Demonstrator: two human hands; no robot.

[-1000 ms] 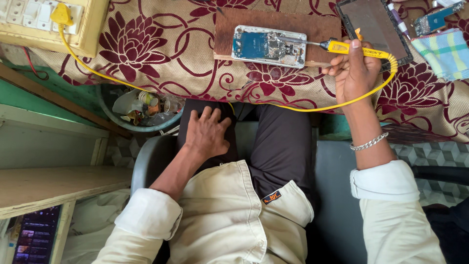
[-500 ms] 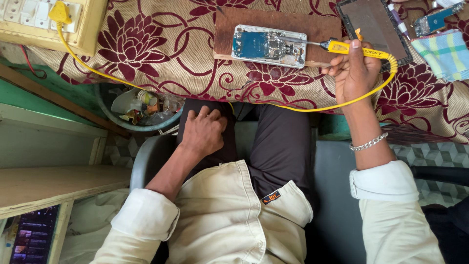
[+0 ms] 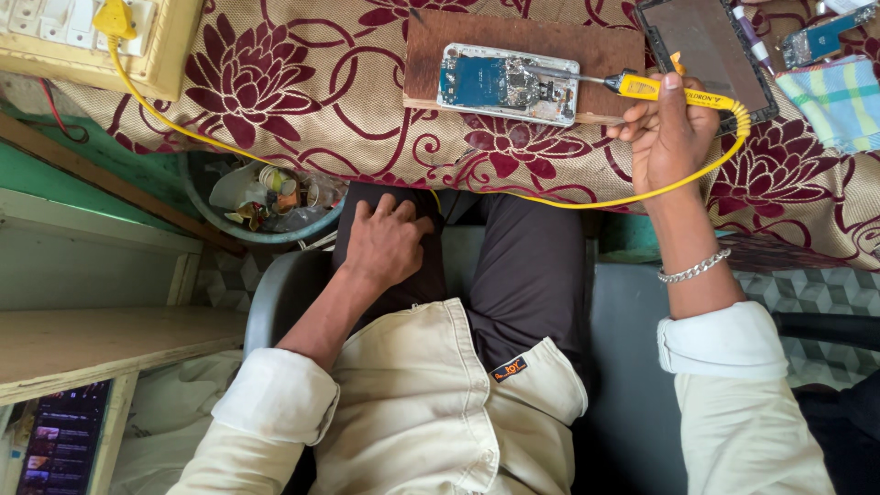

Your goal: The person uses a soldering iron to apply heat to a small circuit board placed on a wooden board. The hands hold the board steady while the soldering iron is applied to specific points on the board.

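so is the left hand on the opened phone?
No: the left hand rests on the thigh, apart from the opened phone, which lies on the wooden board.

Two hands are in view: the left hand and the right hand. There is one yellow soldering iron with one yellow cable. One opened phone lies on one wooden board. At the far right there is one dark tablet and one checked cloth. At the far left is one switch box, and below it one bowl of small parts. One bracelet is on the right wrist.
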